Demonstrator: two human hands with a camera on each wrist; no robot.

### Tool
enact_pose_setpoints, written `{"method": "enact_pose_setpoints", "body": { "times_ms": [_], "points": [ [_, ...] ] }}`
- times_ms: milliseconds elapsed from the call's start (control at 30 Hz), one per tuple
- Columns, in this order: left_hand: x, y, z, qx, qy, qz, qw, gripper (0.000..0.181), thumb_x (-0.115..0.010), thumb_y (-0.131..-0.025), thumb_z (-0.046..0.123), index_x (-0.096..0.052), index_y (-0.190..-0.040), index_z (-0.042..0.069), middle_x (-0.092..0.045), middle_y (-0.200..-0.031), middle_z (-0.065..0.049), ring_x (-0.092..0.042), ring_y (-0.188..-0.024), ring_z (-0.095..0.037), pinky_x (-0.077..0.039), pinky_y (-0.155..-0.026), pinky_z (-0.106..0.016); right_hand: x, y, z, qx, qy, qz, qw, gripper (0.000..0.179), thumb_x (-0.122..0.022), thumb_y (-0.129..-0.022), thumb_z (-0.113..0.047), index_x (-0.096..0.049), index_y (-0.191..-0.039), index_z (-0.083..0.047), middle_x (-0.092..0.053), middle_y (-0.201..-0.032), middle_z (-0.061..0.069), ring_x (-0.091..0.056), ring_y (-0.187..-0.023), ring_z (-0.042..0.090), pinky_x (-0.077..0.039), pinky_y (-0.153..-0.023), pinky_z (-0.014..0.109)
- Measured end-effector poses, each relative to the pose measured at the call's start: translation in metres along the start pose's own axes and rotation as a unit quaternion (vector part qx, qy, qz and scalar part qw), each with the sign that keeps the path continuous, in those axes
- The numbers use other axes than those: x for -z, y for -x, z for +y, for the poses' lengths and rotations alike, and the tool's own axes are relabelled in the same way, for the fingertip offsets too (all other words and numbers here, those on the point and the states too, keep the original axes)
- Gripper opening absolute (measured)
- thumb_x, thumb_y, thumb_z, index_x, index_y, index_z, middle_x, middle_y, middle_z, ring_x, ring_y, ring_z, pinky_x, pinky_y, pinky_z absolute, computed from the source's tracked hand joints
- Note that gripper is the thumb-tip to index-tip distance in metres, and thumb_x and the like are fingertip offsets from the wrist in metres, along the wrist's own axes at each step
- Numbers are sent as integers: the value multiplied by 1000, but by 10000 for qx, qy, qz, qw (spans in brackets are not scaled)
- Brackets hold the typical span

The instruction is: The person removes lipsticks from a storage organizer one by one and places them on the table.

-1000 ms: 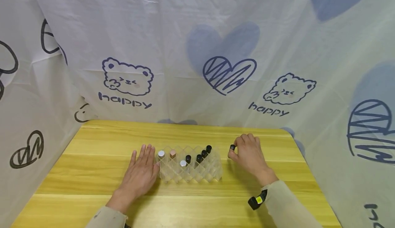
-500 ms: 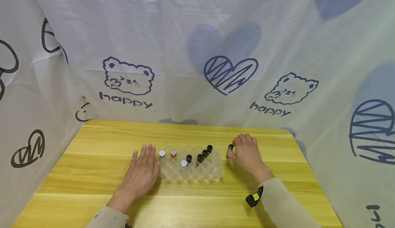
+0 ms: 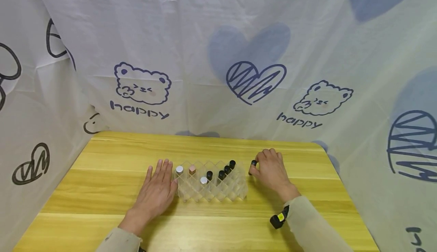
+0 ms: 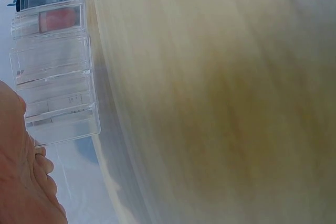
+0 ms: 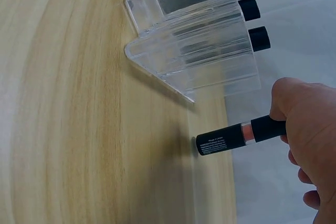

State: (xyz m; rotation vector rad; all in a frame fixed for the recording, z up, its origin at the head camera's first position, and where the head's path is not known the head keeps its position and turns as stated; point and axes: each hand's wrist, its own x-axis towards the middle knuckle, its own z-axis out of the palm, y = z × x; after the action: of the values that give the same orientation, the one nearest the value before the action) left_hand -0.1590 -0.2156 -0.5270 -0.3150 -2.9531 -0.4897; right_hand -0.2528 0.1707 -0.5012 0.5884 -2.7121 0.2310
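Note:
A clear plastic lipstick organizer [image 3: 225, 194] with diamond-shaped compartments stands on the wooden table. Several lipsticks stand in it, with black caps [image 3: 227, 169], silver tops [image 3: 179, 169] and one pinkish-brown top [image 3: 192, 169]. My left hand [image 3: 155, 197] lies with straight fingers along the organizer's left end, its thumb at the side wall. To the right of the organizer, my right hand [image 3: 272, 171] pinches a black lipstick [image 5: 223, 139] by its cap end between thumb and fingers. That lipstick is upright, its labelled base close over the tabletop, with a pinkish band around the middle.
The wooden table [image 3: 205, 229] reaches back to a white cloth [image 3: 194, 47] printed with hearts and bears, which also hangs at both sides. A black wrist camera [image 3: 278, 220] is strapped on the right wrist.
My right hand has moved slightly left with the lipstick, closer to the organizer's right end. The left hand has stayed in place at the organizer.

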Motion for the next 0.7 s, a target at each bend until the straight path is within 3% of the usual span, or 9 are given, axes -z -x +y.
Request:
{"method": "enact_pose_setpoints", "body": {
  "times_ms": [700],
  "points": [
    [0,1,-1,-3,70,15,10000,65,-34,-115,37,-29,-163,-6,-27,-171,-24,-18,-162,-41,-11,-131,-63,-6,0,1,-42,67,49,10000,21,-74,-90,-26,-68,-94,-6,-63,-92,8,-52,-89,31,-40,-77,43]
  ]
}}
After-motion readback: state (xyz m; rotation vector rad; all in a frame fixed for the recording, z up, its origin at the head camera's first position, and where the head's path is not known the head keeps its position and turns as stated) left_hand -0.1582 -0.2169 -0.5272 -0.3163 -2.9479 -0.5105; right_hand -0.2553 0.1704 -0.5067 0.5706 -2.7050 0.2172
